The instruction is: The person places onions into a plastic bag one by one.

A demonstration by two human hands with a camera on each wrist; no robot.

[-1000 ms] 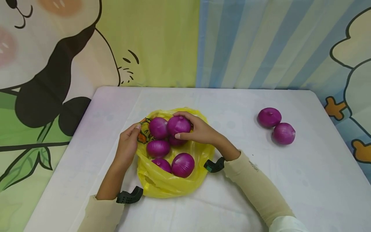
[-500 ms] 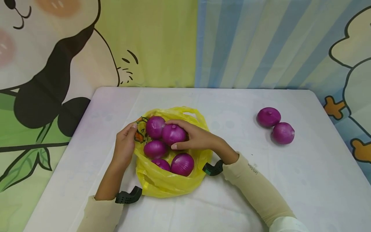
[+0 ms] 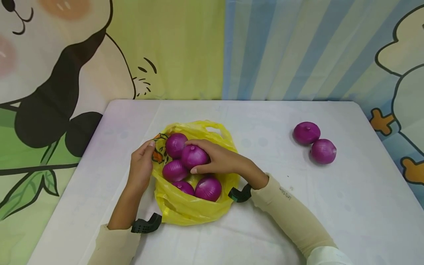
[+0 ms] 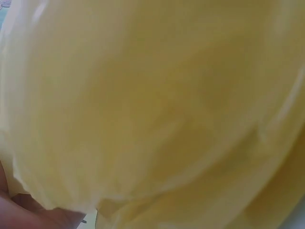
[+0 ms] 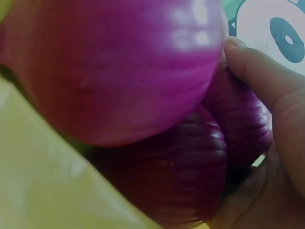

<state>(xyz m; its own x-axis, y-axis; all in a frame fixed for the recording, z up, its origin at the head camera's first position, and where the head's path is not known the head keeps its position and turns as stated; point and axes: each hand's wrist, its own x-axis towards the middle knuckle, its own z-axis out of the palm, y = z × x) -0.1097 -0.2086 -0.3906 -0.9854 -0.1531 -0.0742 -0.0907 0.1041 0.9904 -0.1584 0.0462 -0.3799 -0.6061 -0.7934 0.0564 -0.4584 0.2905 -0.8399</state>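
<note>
A yellow plastic bag (image 3: 192,213) sits on the table with its mouth spread, holding several purple onions such as one at the front (image 3: 208,188). My left hand (image 3: 141,165) pinches the bag's left edge, where a printed orange and green patch shows. Inside the opening, my right hand (image 3: 220,158) grips an onion (image 3: 194,156) from the right, its thumb on the near side. That onion rests against its neighbours on the left. The left wrist view is mostly filled by yellow plastic (image 4: 143,119). In the right wrist view, a big onion (image 5: 124,71) takes up the foreground.
Two more onions, one farther back (image 3: 306,133) and one nearer (image 3: 323,151), lie touching each other at the right of the white-covered table (image 3: 271,125). A cartoon-printed curtain (image 3: 185,48) hangs behind the table.
The right hand has shifted left and toward me with its onion, nearer the onions at the bag's left side. A handle loop at the back has come into view. The left hand has barely moved.
</note>
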